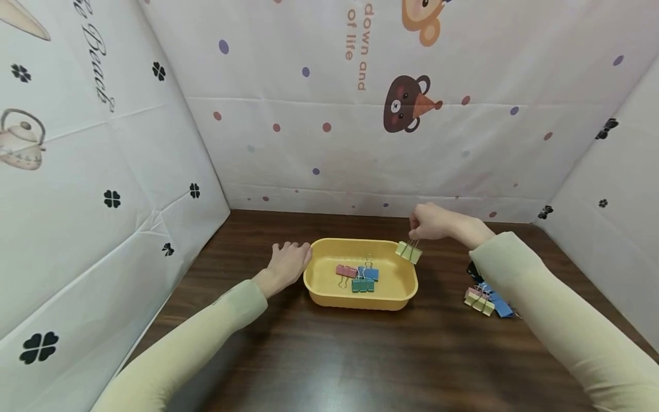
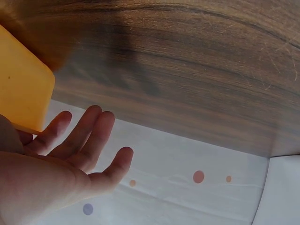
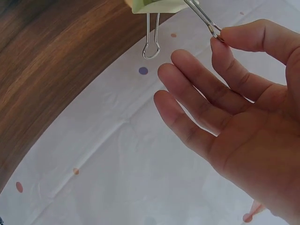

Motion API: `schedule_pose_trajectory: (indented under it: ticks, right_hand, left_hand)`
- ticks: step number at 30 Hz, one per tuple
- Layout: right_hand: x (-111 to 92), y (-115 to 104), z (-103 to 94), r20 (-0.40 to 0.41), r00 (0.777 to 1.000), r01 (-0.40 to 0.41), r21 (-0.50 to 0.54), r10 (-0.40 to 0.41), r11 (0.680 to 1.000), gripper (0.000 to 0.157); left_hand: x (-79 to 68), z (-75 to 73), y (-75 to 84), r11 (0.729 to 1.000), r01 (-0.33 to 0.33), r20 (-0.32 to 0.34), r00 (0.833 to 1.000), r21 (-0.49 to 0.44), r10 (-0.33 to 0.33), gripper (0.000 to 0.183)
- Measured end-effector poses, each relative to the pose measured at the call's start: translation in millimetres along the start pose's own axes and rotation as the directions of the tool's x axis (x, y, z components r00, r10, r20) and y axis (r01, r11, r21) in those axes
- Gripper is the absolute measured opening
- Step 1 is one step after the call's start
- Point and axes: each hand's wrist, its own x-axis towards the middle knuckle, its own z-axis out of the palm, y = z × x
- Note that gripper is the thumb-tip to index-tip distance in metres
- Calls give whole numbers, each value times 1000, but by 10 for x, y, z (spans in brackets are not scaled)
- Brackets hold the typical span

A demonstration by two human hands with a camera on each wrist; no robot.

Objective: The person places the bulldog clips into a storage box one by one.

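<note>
Thumb and index finger of my right hand [image 1: 431, 222] pinch one wire handle of a pale yellow-green binder clip [image 1: 409, 252]. The clip hangs over the right end of a yellow plastic tray [image 1: 360, 301]. Its other wire loop dangles free in the right wrist view, where the remaining fingers [image 3: 187, 108] are loosely bent. At the tray's left end, my left hand [image 1: 286, 263] grips the rim between thumb and index finger, with the other fingers spread outside. Inside the tray lie a pink binder clip [image 1: 346, 271], a blue one [image 1: 372, 274] and a green one [image 1: 362, 285].
To the right on the dark wooden table [image 1: 329, 355], a small pile holds another pale yellow clip [image 1: 479, 304], a blue clip [image 1: 500, 305], a pink one and a black one, partly behind the right sleeve [image 1: 546, 297]. White printed sheets [image 1: 309, 143] stand along the back and sides.
</note>
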Motion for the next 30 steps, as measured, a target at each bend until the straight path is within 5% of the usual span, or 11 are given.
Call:
schedule_pose_trajectory:
  ticks: [30]
  right_hand:
    - [265, -304, 103, 33, 998, 57, 16, -58, 998, 15]
  left_hand:
    - [7, 32, -17, 1000, 4, -1, 1000, -4, -4, 37]
